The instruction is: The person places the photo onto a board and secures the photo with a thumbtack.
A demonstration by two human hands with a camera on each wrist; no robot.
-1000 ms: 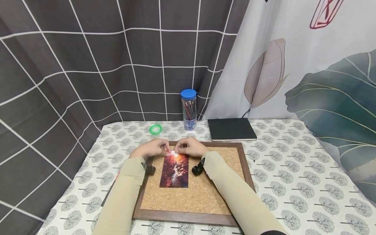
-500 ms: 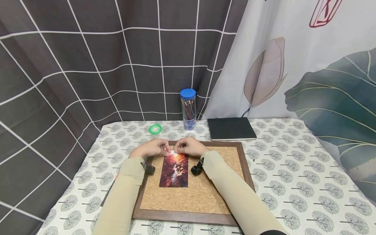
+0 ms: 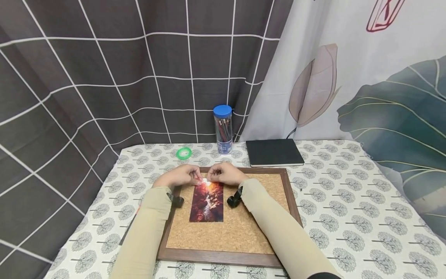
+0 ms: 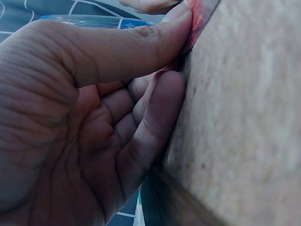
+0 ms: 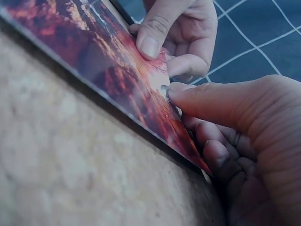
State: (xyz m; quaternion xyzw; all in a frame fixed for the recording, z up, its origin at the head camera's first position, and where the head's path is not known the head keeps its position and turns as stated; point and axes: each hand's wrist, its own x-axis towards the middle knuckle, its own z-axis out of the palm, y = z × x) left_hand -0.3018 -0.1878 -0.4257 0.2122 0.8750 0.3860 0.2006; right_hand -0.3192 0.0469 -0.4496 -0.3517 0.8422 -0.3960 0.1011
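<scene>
A glossy photo print (image 3: 207, 203) of a red, rocky canyon scene lies over a wood-framed corkboard (image 3: 209, 240), left of its middle. My left hand (image 3: 179, 175) pinches the print's upper left corner, its thumb on the picture face and fingers behind. At the middle of the top edge, my right hand (image 3: 228, 174) holds a small shiny tack-like piece (image 5: 164, 89) under its thumb tip. Most of that piece is hidden. In the right wrist view, the print's near edge stands slightly off the cork.
Behind the board stand a green tape roll (image 3: 184, 153), a blue-lidded tube of pencils (image 3: 223, 130) and a black notebook (image 3: 274, 152). A thin dark object (image 3: 128, 229) lies partly under my left sleeve. Curtains hang behind the table.
Both hands stay at the print's top edge with hardly any movement. The whole head view shifts very slightly.
</scene>
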